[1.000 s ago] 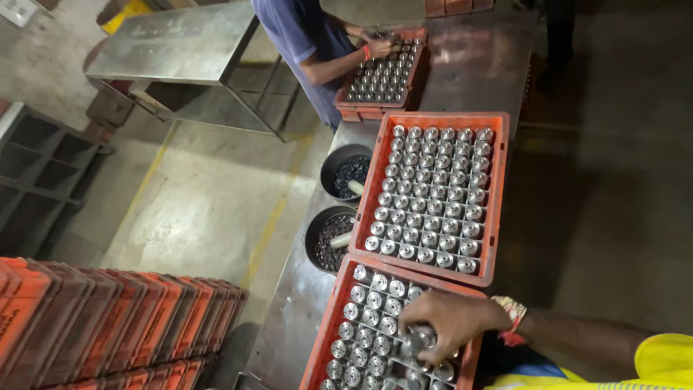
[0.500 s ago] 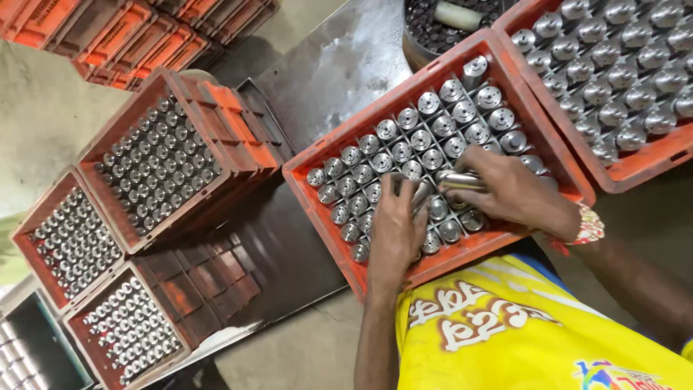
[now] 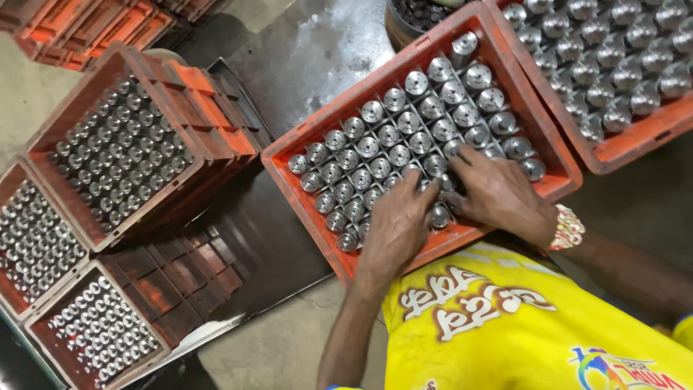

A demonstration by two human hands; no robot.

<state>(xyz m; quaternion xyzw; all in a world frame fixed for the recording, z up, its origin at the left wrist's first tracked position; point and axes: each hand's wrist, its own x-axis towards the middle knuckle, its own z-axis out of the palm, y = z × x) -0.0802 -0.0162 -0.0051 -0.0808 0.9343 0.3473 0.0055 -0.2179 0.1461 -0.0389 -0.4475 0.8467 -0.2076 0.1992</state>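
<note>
- Left hand (image 3: 395, 225) lies palm down on the shiny metal cylinders (image 3: 404, 141) at the near edge of the orange crate (image 3: 289, 148), fingers spread and pressing on their tops; whether it grips one I cannot tell.
- Right hand (image 3: 498, 193) lies beside it on the same crate, fingers curled over the cylinders near the crate's near right corner; a sure grasp does not show.
- Both hands nearly touch at the fingertips, over the crate's near rows.
- Cylinders stand upright in rows and fill the crate, which rests on the dark metal table (image 3: 317, 50).
- Right of that crate sits a second orange crate (image 3: 635, 137), also full of metal parts.
- Left of the crate, lower down, stand stacked crates (image 3: 144, 144) holding more metal cylinders.
- Beyond the crate's far edge, a dark round tub (image 3: 404, 18) is partly in view.
</note>
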